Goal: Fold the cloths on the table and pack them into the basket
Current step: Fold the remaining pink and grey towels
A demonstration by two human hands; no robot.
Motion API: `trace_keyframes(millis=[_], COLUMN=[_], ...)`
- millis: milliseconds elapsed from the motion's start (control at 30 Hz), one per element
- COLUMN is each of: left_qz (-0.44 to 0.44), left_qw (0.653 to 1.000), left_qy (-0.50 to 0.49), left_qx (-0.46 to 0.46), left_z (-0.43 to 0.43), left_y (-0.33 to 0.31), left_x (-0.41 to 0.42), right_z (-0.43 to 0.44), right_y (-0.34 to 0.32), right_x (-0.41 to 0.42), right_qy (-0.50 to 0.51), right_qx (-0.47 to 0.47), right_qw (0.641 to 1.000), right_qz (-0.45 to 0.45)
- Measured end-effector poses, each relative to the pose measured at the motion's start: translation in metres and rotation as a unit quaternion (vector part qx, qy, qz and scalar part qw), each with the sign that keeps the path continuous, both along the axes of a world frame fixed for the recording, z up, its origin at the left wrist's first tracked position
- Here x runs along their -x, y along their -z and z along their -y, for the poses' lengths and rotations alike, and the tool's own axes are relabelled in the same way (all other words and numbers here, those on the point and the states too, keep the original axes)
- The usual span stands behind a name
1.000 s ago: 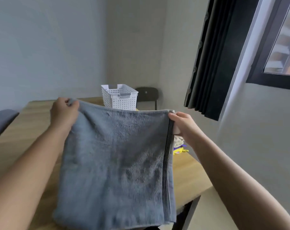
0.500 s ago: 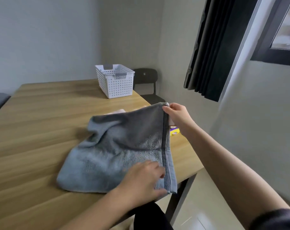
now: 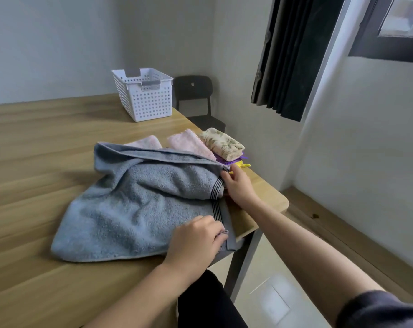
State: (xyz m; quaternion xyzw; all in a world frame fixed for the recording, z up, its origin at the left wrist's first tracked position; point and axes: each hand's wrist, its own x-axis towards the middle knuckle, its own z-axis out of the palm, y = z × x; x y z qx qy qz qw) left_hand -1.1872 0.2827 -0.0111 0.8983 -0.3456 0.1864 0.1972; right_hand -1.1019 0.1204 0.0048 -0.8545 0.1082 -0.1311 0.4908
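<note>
The grey towel (image 3: 134,209) lies on the wooden table (image 3: 35,150) at its right edge, near the near-right corner; its dark-striped hem runs along that edge, and its long axis lies across the table, from the hem toward the left; the far part is doubled over toward the near side in a loose, rumpled fold, so the stripes show in two stretches, one above the other.

The left hand (image 3: 196,240) is on the towel's near-right corner, fingers curled and pinching a bit of the cloth; the right hand (image 3: 238,188) is at the striped end of the folded-over part, thumb and fingers closed on the hem.

Just beyond the towel, along the right edge, lie two folded pink cloths (image 3: 189,143) and a folded floral cloth (image 3: 222,143), side by side; the floral one rests on a purple and yellow cloth (image 3: 242,165).

The white perforated basket (image 3: 148,102) stands upright at the far-right corner, well apart from the towel; behind it is a black chair (image 3: 196,91) with a small pale tag on its back, too small to read.
</note>
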Motion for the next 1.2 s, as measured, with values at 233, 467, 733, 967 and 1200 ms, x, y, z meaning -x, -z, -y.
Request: trace_keyframes(millis=[233, 467, 733, 967, 1200], left_qz=[0.142, 0.111, 0.086, 0.083, 0.124], left_qw=[0.989, 0.992, 0.996, 0.982, 0.948], left_qy=[0.026, 0.039, 0.000, -0.016, -0.071], left_qx=[0.008, -0.042, -0.005, 0.169, 0.283], left_z=[0.005, 0.010, 0.015, -0.042, -0.092], left_y=[0.009, 0.013, 0.012, -0.034, -0.093], left_x=[0.002, 0.014, 0.017, 0.005, -0.021], right_z=[0.003, 0.004, 0.005, -0.009, -0.046], right_y=[0.008, 0.011, 0.013, -0.021, -0.104], right_x=[0.002, 0.001, 0.002, 0.004, -0.009], right_qy=[0.009, 0.012, 0.004, 0.012, -0.078], right_qx=[0.066, 0.075, 0.068, -0.117, -0.120], right_qw=[0.997, 0.996, 0.996, 0.984, 0.975], right_qz=[0.040, 0.054, 0.065, 0.134, 0.170])
